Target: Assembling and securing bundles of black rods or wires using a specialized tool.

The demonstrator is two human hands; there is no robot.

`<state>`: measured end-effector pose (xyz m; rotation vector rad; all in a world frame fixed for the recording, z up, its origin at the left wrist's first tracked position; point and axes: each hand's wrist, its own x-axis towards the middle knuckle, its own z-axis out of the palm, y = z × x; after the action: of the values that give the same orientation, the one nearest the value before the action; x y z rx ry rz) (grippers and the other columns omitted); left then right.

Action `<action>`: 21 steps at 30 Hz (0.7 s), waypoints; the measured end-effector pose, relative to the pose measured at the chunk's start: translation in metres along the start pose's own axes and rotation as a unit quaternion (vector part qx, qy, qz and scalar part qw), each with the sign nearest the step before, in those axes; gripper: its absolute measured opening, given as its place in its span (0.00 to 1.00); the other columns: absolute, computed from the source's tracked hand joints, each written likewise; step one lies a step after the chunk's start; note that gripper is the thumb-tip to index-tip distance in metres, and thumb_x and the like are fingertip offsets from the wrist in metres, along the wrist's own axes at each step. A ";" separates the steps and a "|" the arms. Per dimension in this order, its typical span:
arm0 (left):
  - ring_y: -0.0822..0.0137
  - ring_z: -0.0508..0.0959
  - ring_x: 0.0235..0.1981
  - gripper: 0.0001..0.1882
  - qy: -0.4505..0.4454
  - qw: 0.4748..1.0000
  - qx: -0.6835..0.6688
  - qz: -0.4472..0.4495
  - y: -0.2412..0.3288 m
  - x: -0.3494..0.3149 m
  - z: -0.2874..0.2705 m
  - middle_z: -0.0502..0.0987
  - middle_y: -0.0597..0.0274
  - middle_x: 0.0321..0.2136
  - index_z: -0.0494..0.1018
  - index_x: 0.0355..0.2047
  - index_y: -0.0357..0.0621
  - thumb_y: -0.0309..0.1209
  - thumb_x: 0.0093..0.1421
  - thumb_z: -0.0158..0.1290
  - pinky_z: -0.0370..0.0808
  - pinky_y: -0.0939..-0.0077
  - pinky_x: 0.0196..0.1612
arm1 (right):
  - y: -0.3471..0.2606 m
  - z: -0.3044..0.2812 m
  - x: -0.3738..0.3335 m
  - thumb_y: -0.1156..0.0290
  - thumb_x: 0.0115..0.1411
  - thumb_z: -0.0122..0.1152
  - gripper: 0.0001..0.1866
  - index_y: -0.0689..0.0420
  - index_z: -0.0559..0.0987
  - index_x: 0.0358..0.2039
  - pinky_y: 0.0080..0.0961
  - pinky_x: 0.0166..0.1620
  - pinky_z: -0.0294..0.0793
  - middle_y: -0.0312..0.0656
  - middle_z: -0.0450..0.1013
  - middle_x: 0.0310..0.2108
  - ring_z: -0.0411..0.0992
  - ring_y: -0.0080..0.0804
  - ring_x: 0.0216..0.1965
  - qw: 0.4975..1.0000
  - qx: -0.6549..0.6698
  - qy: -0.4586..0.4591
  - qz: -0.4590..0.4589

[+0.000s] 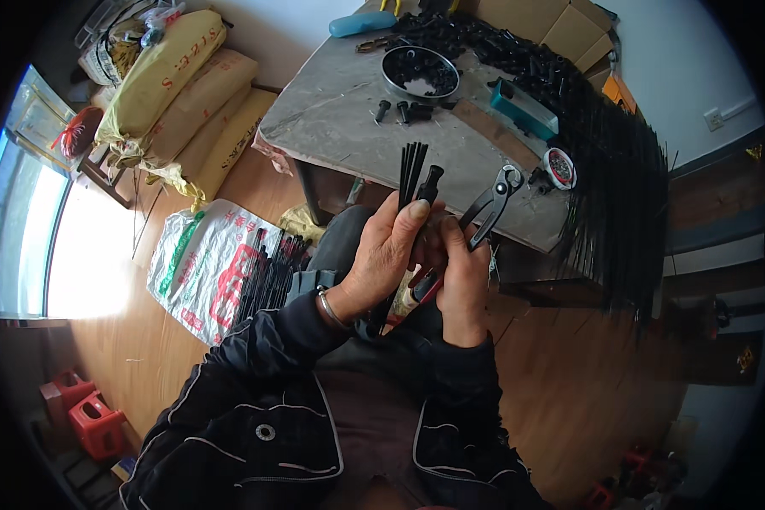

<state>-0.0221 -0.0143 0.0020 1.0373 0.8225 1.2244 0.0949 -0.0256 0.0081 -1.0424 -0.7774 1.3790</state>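
My left hand [381,242] is closed round a bundle of thin black rods [413,166] that stick up past its fingers. A black cylindrical fitting with a flared tip [433,180] stands under its thumb. My right hand [461,276], closed and close beside the left, grips a pair of pliers [503,191], its metal head pointing up and away. Below the hands shows a red and black piece [425,287], partly hidden; I cannot tell whether it belongs to the pliers. Where the fingers of both hands meet is hidden.
Ahead is a grey-topped table [340,127] bearing a metal bowl [421,72] of black parts, a teal box [525,109] and a small round tin [560,168]. Long black rods [620,187] overhang its right side. Bulging sacks [178,102] and red stools [98,425] stand left.
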 end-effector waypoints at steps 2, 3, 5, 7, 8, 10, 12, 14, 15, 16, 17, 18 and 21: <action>0.82 0.68 0.20 0.25 0.000 1.000 -0.021 0.007 -0.002 -0.001 -0.001 0.71 0.69 0.22 0.71 0.47 0.35 0.48 0.70 0.39 0.65 0.87 0.23 | -0.001 0.007 -0.005 0.67 0.66 0.54 0.11 0.59 0.73 0.28 0.16 0.22 0.62 0.31 0.66 0.19 0.64 0.18 0.19 0.998 -0.051 0.023 -0.029; 0.82 0.68 0.20 0.25 0.000 1.000 -0.019 0.007 0.000 -0.003 0.001 0.71 0.70 0.22 0.71 0.47 0.36 0.48 0.70 0.39 0.65 0.87 0.23 | -0.001 0.007 -0.006 0.67 0.66 0.54 0.11 0.59 0.73 0.28 0.16 0.22 0.62 0.31 0.66 0.19 0.64 0.18 0.19 0.998 -0.052 0.022 -0.030; 0.82 0.68 0.20 0.25 0.002 1.000 -0.020 0.010 0.003 -0.006 0.002 0.71 0.70 0.22 0.71 0.47 0.36 0.48 0.70 0.40 0.65 0.87 0.23 | 0.001 0.007 -0.010 0.65 0.65 0.55 0.11 0.56 0.74 0.28 0.15 0.24 0.61 0.29 0.67 0.21 0.64 0.15 0.21 0.992 -0.103 0.027 -0.062; 0.82 0.69 0.20 0.20 -0.007 0.996 -0.082 -0.014 0.004 -0.008 0.002 0.72 0.70 0.24 0.70 0.43 0.37 0.45 0.69 0.43 0.65 0.87 0.21 | 0.001 0.010 -0.014 0.65 0.65 0.55 0.11 0.57 0.74 0.29 0.14 0.24 0.62 0.29 0.67 0.22 0.64 0.15 0.21 0.991 -0.111 0.032 -0.071; 0.82 0.69 0.20 0.20 -0.004 0.996 -0.084 -0.012 0.005 -0.009 0.002 0.72 0.70 0.24 0.70 0.43 0.37 0.45 0.69 0.43 0.65 0.87 0.21 | 0.000 0.012 -0.015 0.65 0.65 0.55 0.11 0.57 0.74 0.29 0.14 0.25 0.63 0.29 0.68 0.22 0.64 0.15 0.22 0.989 -0.118 0.040 -0.079; 0.82 0.69 0.20 0.19 -0.003 0.998 -0.059 -0.001 0.008 -0.010 0.002 0.72 0.70 0.24 0.70 0.43 0.37 0.44 0.69 0.44 0.66 0.87 0.22 | -0.001 0.015 -0.016 0.66 0.65 0.55 0.10 0.59 0.74 0.30 0.15 0.24 0.62 0.30 0.68 0.21 0.64 0.16 0.21 0.991 -0.099 0.040 -0.075; 0.82 0.69 0.21 0.19 -0.001 0.997 -0.072 0.002 0.007 -0.010 0.003 0.72 0.70 0.24 0.70 0.42 0.37 0.44 0.69 0.44 0.66 0.87 0.22 | -0.001 0.015 -0.016 0.67 0.65 0.55 0.10 0.60 0.74 0.30 0.16 0.23 0.62 0.31 0.67 0.20 0.64 0.17 0.20 0.993 -0.080 0.042 -0.072; 0.82 0.70 0.21 0.19 -0.001 0.996 -0.084 0.004 0.005 -0.010 0.002 0.72 0.69 0.24 0.70 0.42 0.37 0.43 0.69 0.44 0.66 0.87 0.22 | 0.000 0.013 -0.017 0.67 0.66 0.55 0.10 0.61 0.74 0.31 0.17 0.23 0.63 0.31 0.68 0.20 0.65 0.18 0.20 0.993 -0.088 0.036 -0.074; 0.82 0.69 0.20 0.21 -0.002 0.998 -0.065 0.008 0.003 -0.009 0.002 0.72 0.69 0.24 0.70 0.44 0.37 0.45 0.69 0.43 0.66 0.87 0.22 | 0.001 0.013 -0.017 0.67 0.66 0.55 0.10 0.61 0.74 0.31 0.17 0.23 0.63 0.31 0.68 0.20 0.65 0.18 0.20 0.993 -0.090 0.034 -0.074; 0.82 0.69 0.20 0.23 -0.003 0.999 -0.046 0.011 0.003 -0.009 0.001 0.73 0.69 0.25 0.70 0.47 0.37 0.47 0.69 0.41 0.66 0.88 0.22 | 0.002 0.014 -0.016 0.67 0.66 0.54 0.10 0.61 0.74 0.31 0.17 0.23 0.63 0.32 0.68 0.20 0.65 0.18 0.20 0.992 -0.093 0.038 -0.082; 0.82 0.69 0.20 0.23 -0.002 0.999 -0.047 0.012 0.003 -0.010 0.002 0.73 0.69 0.25 0.70 0.47 0.37 0.47 0.69 0.41 0.66 0.88 0.22 | 0.002 0.014 -0.016 0.67 0.66 0.54 0.11 0.61 0.74 0.31 0.17 0.24 0.64 0.32 0.68 0.20 0.65 0.18 0.20 0.990 -0.096 0.043 -0.091; 0.82 0.70 0.20 0.23 -0.007 0.998 -0.055 0.002 0.004 -0.010 0.001 0.73 0.69 0.25 0.70 0.47 0.37 0.46 0.69 0.41 0.66 0.88 0.22 | 0.001 0.015 -0.017 0.67 0.66 0.54 0.11 0.61 0.74 0.31 0.17 0.24 0.64 0.32 0.68 0.20 0.65 0.18 0.20 0.990 -0.096 0.040 -0.090; 0.82 0.70 0.20 0.22 -0.008 0.999 -0.048 -0.008 0.003 -0.010 -0.001 0.74 0.69 0.26 0.70 0.47 0.37 0.46 0.69 0.42 0.66 0.88 0.23 | -0.003 0.016 -0.020 0.66 0.66 0.54 0.11 0.62 0.74 0.31 0.18 0.24 0.65 0.32 0.68 0.20 0.66 0.19 0.20 0.989 -0.115 0.036 -0.085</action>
<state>-0.0254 -0.0236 0.0041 0.9602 0.7513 1.2276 0.0794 -0.0427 0.0199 -1.1692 -0.9653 1.1195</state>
